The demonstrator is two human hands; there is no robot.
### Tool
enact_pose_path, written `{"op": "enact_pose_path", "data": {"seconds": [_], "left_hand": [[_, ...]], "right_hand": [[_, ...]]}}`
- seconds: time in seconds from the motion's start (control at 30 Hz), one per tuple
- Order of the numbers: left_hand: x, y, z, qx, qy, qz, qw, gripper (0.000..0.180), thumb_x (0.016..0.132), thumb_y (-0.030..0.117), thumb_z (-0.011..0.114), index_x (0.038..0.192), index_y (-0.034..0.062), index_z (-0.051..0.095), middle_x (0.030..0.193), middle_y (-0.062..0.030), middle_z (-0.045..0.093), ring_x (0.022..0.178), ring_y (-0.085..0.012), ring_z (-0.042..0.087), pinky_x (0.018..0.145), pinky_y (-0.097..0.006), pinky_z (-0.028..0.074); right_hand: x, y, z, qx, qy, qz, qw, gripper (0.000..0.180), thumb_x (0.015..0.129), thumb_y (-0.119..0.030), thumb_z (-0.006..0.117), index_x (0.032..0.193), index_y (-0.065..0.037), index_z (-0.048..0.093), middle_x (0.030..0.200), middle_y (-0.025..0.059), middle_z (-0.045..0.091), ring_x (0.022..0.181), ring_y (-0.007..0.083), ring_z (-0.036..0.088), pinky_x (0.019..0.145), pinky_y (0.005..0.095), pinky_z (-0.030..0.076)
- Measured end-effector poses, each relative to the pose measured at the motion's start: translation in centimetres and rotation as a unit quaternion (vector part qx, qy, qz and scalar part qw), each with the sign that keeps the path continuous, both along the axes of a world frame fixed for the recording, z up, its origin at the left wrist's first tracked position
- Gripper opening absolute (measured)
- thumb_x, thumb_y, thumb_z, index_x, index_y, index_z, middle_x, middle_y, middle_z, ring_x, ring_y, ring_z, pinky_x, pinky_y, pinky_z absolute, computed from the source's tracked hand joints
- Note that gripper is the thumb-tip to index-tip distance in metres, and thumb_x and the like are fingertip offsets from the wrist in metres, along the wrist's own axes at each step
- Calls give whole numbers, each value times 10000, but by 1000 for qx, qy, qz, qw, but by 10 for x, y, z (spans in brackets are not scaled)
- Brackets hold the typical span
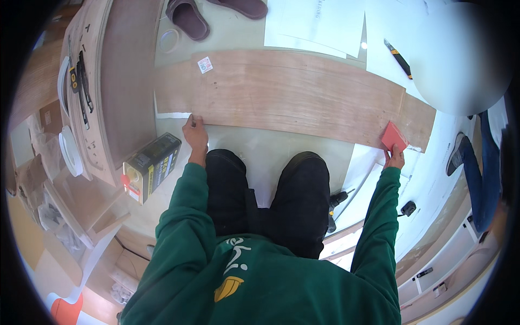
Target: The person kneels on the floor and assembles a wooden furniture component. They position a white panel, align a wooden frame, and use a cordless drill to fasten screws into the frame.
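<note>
A long brown plywood board (292, 92), with a small white sticker (205, 65) near its left end, lies across the floor in front of my knees. My right hand (397, 157) is closed on a flat red spreader (394, 136), which rests over the board's near right corner. Close by on that corner is a whitish smear (415, 148). My left hand (196, 135) is at the board's near edge, left of my knees, with its fingers pinched together. What they grip, if anything, is too small to make out. A white strip (173, 115) shows along the board's edge beside it.
A black and yellow can (154, 165) stands left of my knees, by a wooden cabinet panel (127, 76) with tools on it. A utility knife (398, 58) lies on white sheeting; a cordless drill (337, 201) is by my right knee. Another person's leg (483, 179) is at right.
</note>
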State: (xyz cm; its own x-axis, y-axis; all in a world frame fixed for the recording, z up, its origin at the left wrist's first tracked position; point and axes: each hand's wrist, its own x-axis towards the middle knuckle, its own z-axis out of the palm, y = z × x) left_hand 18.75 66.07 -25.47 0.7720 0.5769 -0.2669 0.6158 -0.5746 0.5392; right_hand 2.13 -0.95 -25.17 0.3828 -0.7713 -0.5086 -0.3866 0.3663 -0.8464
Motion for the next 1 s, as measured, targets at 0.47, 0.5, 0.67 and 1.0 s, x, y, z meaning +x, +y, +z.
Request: {"op": "enact_pose_path", "data": {"seconds": [0.47,0.5,0.67,1.0], "left_hand": [[-10,-19,19,17,-25,-41,999,446,885,241,674,1231,-36,618,1046,-199,600,976,-304,599,889,-393,464],[-11,-20,18,10,-38,-38,999,446,882,235,677,1230,-38,617,1052,-200,600,979,-305,601,893,-393,465],[-18,-8,32,-57,-4,-22,998,552,876,206,686,1343,-28,507,1156,-210,595,1057,-289,601,917,-385,478],[-219,110,125,-162,60,164,971,924,765,235,813,1474,-29,282,1255,-232,580,1029,-313,633,886,-402,504]], "right_hand": [[2,-18,-5,9,13,-67,998,281,887,-173,659,1124,-32,606,1020,75,653,859,217,626,794,416,547],[2,-18,-4,16,7,-80,997,281,890,-177,655,1125,-31,607,1030,75,652,860,220,627,800,417,545],[8,-9,24,-30,20,-101,994,301,935,-180,596,1195,-32,561,1105,98,636,937,252,639,853,439,538],[50,250,193,239,-158,187,939,303,948,-214,607,1213,-82,543,1127,89,659,962,208,667,742,389,589]]}}
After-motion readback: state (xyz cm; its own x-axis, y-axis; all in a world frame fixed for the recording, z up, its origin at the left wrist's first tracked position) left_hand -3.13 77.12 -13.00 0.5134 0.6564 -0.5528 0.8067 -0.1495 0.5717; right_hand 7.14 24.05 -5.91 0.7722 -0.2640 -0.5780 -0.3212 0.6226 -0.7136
